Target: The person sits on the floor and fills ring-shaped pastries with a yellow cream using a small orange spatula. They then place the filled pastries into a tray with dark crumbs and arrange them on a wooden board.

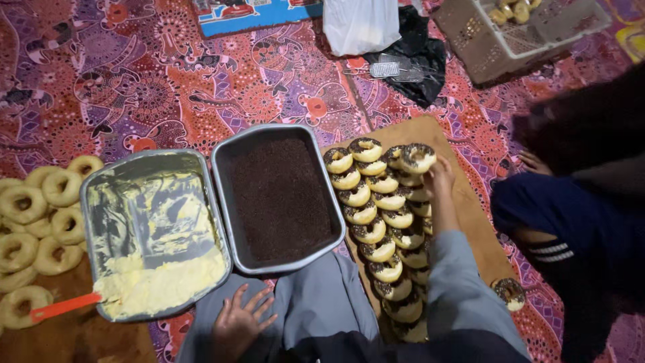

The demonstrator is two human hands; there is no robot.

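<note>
The right hand [440, 176] has its fingers pinched on a ring doughnut topped with chocolate sprinkles [418, 158], at the far end of the rows of finished doughnuts [383, 228] on the brown wooden board [470, 215], right of the grey metal tray of chocolate sprinkles [279, 198]. The left hand [236, 326] rests on the knee just below that tray, fingers spread, holding nothing. The metal tray of pale yellow cream [151, 232] sits left of it.

My two trays, one of cream [124, 195] and one of sprinkles [225, 202], are dull, smeared metal. The board [470, 222] under the glazed doughnuts [376, 222] looks like matt wood. My lap is soft grey cloth [316, 302], and the bag [359, 23] is glossy white plastic.
</note>
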